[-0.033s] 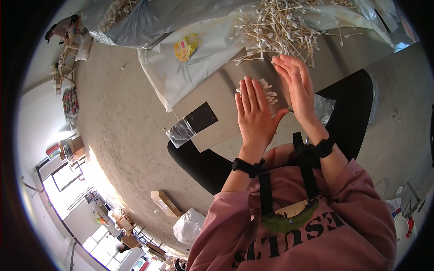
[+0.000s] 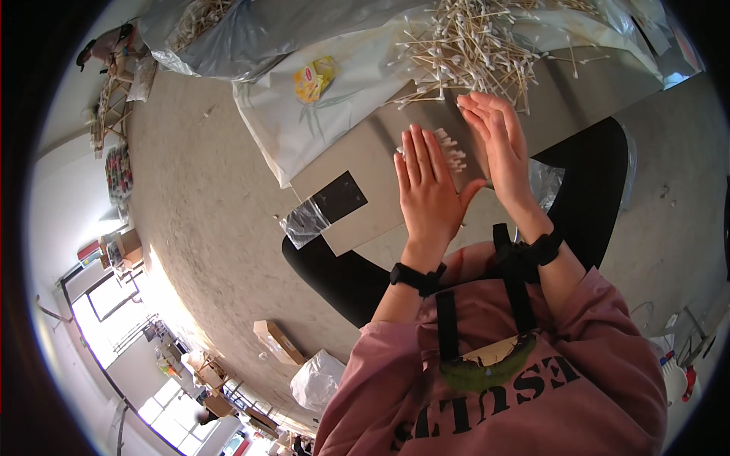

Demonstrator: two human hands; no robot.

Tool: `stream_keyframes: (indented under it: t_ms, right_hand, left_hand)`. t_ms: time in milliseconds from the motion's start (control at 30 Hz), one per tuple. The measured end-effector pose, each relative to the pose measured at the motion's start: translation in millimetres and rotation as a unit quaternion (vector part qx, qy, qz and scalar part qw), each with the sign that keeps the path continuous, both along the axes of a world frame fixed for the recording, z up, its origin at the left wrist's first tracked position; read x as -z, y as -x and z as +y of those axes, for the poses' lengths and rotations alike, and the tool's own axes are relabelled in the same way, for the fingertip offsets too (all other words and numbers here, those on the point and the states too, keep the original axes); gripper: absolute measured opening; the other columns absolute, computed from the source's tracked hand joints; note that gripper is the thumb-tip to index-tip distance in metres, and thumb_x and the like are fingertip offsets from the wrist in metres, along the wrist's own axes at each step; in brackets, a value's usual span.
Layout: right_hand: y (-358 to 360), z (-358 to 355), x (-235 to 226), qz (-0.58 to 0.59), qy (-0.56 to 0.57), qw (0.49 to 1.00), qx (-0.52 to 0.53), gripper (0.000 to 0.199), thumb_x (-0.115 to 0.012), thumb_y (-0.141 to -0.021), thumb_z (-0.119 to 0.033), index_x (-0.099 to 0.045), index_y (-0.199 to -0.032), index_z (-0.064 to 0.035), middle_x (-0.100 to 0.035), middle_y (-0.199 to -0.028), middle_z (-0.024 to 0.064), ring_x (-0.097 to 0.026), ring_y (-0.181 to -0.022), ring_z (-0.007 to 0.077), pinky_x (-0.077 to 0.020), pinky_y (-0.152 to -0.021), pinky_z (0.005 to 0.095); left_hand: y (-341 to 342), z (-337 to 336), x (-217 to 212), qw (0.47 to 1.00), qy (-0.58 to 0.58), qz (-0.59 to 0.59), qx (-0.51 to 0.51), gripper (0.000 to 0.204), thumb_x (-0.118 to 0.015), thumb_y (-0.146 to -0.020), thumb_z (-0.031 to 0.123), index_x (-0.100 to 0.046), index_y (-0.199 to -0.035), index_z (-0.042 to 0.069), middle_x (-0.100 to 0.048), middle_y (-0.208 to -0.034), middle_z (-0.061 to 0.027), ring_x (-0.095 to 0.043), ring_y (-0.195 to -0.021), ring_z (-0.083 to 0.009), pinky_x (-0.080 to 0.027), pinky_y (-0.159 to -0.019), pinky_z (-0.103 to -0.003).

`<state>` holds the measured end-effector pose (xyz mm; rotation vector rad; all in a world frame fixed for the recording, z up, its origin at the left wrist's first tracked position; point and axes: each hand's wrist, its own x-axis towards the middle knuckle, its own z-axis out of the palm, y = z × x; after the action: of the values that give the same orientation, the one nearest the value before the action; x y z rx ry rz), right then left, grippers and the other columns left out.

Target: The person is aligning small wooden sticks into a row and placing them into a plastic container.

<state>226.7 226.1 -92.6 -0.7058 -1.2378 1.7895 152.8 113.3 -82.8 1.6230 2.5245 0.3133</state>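
My left hand point(image 2: 427, 186) lies palm down with its fingers stretched out over a small bunch of cotton swabs point(image 2: 452, 149). White tips stick out on both sides of the fingers; the rest of the bunch is hidden under the hand. To its right, my right hand point(image 2: 503, 152) stands on edge, fingers extended and slightly curved, thumb raised, and I see nothing held in it. Just beyond the right fingertips spreads a large loose heap of cotton swabs point(image 2: 475, 61) with white tips and pale sticks. Both hands are over a grey-brown board point(image 2: 380, 213).
A dark flat rectangle point(image 2: 341, 197) and a clear plastic wrapper point(image 2: 304, 224) lie at the board's left end. White plastic sheeting point(image 2: 274, 114) holds a yellow packet point(image 2: 315, 80). On the floor are a long carton point(image 2: 278, 342) and a white bag point(image 2: 318, 381).
My left hand has slid very slightly forward over the bunch of cotton swabs. My right hand has not visibly moved.
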Motion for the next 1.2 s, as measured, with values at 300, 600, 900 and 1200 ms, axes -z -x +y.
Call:
stream_keyframes:
  t_ms: [300,600,900,1200]
  right_hand:
    - [3,-4,0,-0.011,-0.008,1.000,-0.005,0.040,-0.041,-0.106,-0.030,-0.050,-0.127,0.0028,-0.056,-0.128,0.0163,-0.054,-0.125,0.0240,-0.0398,-0.108,0.0374]
    - [1,-4,0,-0.013,-0.012,1.000,-0.007,0.040,-0.042,-0.106,-0.031,-0.051,-0.126,0.0025,-0.058,-0.125,0.0163,-0.055,-0.123,0.0226,-0.0412,-0.106,0.0366]
    - [3,-5,3,0.002,0.002,1.000,-0.010,0.040,-0.043,-0.106,-0.032,-0.051,-0.127,0.0018,-0.057,-0.128,0.0161,-0.053,-0.126,0.0227,-0.0385,-0.109,0.0370]
    - [22,-19,2,0.037,0.019,0.999,-0.025,0.047,-0.041,-0.106,-0.039,-0.048,-0.130,0.0009,-0.054,-0.132,0.0139,-0.048,-0.130,0.0215,-0.0337,-0.113,0.0360]
  left_hand:
    - [-11,-3,0,0.999,0.026,0.013,-0.035,0.105,-0.050,-0.088,0.067,-0.019,-0.149,-0.012,-0.018,-0.158,-0.0289,-0.015,-0.149,-0.0397,-0.016,-0.120,-0.050]
    - [-18,-7,-1,0.999,0.016,0.008,-0.036,0.104,-0.051,-0.088,0.066,-0.019,-0.149,-0.012,-0.017,-0.158,-0.0292,-0.014,-0.149,-0.0405,-0.016,-0.119,-0.050]
    - [5,5,1,0.998,-0.036,-0.026,-0.054,0.097,-0.050,-0.093,0.061,-0.016,-0.150,-0.010,-0.015,-0.159,-0.0280,-0.011,-0.150,-0.0391,-0.015,-0.120,-0.049]
    - [15,6,4,0.629,-0.504,-0.543,-0.235,0.069,-0.038,-0.105,0.044,-0.014,-0.155,0.004,-0.017,-0.162,-0.0175,-0.015,-0.150,-0.0286,-0.010,-0.122,-0.041]
